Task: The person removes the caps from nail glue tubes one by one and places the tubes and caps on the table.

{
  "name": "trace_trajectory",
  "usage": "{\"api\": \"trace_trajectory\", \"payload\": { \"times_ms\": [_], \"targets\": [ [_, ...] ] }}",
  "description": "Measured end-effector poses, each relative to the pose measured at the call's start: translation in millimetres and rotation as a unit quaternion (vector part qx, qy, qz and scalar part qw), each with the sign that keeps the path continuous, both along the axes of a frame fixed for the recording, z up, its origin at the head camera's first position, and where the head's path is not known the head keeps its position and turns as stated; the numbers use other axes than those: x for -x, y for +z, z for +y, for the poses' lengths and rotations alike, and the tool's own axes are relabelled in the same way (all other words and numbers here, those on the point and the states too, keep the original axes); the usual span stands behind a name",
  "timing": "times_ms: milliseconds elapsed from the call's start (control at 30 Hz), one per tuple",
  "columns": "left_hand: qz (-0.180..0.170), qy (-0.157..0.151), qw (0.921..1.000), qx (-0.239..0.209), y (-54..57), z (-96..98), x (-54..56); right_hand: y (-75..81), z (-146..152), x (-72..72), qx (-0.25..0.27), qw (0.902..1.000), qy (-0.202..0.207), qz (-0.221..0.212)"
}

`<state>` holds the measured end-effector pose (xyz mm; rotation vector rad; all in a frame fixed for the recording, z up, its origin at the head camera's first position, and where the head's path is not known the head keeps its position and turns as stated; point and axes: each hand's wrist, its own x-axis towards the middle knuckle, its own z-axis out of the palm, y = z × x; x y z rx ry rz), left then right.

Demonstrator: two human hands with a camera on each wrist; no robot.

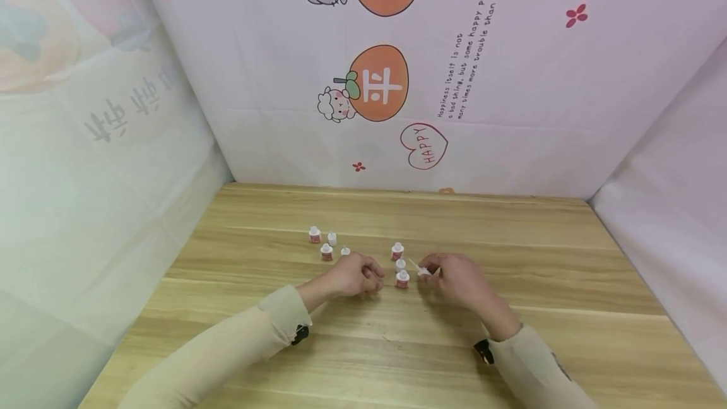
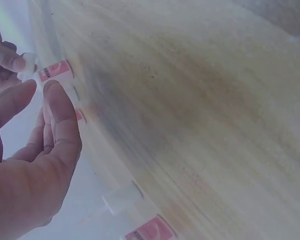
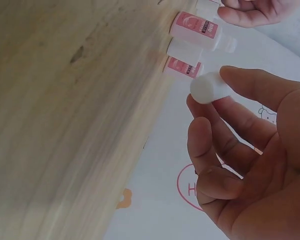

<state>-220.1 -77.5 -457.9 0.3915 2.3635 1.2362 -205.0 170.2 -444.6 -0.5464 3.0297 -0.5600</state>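
My right hand (image 1: pixel 461 278) pinches a white brush cap (image 3: pixel 208 88) between thumb and fingers, its thin stem pointing up and left in the head view. Just left of it stand two small white bottles with pink labels, a nearer bottle (image 1: pixel 402 280) and a farther bottle (image 1: pixel 397 252). Between these two is a white cap (image 1: pixel 400 264). The left hand (image 1: pixel 353 275) holds nothing; its fingers are loosely bent, with thumb and forefinger apart in the left wrist view. Behind that hand a second loose cap (image 1: pixel 345 250) is partly hidden.
Two more labelled bottles, one nearer (image 1: pixel 326 253) and one farther (image 1: pixel 315 236), stand to the left with an upright cap (image 1: pixel 332 239) beside them. A wooden table (image 1: pixel 363 352) carries everything. Printed white cloth (image 1: pixel 272 81) walls the back and sides.
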Motion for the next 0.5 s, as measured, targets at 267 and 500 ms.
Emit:
{"api": "trace_trajectory", "payload": {
  "times_ms": [267, 500],
  "targets": [
    [0.038, -0.025, 0.9984, 0.033, 7.7, -6.5, -3.4, -3.1, -3, 1.7, 0.005, 0.9999, 0.004, -0.008],
    [0.038, -0.04, 0.9977, 0.04, 13.1, -10.9, -6.1, -4.5, -4, 3.3, 0.004, 0.9999, 0.003, -0.013]
  ]
}}
